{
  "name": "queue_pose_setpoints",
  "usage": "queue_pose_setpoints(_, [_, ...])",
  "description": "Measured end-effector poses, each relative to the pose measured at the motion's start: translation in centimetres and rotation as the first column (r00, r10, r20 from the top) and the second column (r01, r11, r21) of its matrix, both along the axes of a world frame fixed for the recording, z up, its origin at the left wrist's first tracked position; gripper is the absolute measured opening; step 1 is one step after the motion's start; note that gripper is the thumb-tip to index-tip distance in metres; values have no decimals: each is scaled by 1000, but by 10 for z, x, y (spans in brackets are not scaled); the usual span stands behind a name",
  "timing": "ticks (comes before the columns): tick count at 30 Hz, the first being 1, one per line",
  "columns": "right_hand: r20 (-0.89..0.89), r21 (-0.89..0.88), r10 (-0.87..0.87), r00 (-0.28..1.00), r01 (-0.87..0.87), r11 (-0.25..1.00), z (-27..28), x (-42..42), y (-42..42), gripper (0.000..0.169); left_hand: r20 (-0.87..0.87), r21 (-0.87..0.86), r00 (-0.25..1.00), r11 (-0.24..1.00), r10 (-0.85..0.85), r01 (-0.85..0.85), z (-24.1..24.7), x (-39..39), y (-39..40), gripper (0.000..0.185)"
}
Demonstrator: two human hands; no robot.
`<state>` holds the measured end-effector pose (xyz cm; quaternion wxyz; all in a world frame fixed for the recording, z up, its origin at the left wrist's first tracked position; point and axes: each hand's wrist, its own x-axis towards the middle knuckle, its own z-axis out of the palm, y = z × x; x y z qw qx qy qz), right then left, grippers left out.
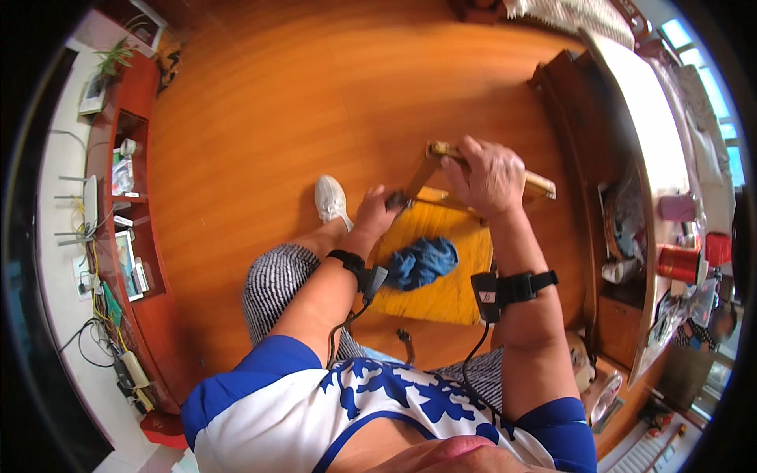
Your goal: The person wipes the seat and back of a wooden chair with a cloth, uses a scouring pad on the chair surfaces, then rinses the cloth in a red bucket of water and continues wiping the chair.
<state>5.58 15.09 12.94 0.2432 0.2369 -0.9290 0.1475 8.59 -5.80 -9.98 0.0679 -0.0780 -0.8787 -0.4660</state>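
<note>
A wooden frame (pixel 423 171) made of narrow bars is held tilted in front of me. My right hand (pixel 491 174) is wrapped around its upper bar. At its lower left corner, my left hand (pixel 377 214) closes on a dark end piece (pixel 399 201), whose detail is blurred. Below the frame stands a low stool or small table with a yellow wooden top (pixel 449 301). On that top lies a crumpled blue cloth (pixel 423 263), near my left wrist.
To the right is a long table (pixel 644 112) with red tins (pixel 680 263) and packets. A red-brown cabinet (pixel 139 236) runs along the left wall, with a router and cables behind it. My white shoe (pixel 330 198) rests on the wooden floor (pixel 254 136).
</note>
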Motion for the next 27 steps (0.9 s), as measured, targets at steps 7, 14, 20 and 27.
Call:
queue_pose_setpoints(7, [151,60,-76,986,68,996,0,21,2,28,-155,-13,983,994,101,-104,50,29,33,21])
queue_pose_setpoints(14, [157,63,-79,984,69,996,8,17,1,26,-105,81,994,996,35,-26,40,15,22,21])
queue_pose_setpoints(20, [132,60,-82,988,75,995,4,20,-2,30,-68,-31,992,994,107,-109,33,26,27,23])
queue_pose_setpoints(27, [162,80,-104,981,92,992,18,21,-3,26,-44,39,999,999,20,-19,50,15,18,23])
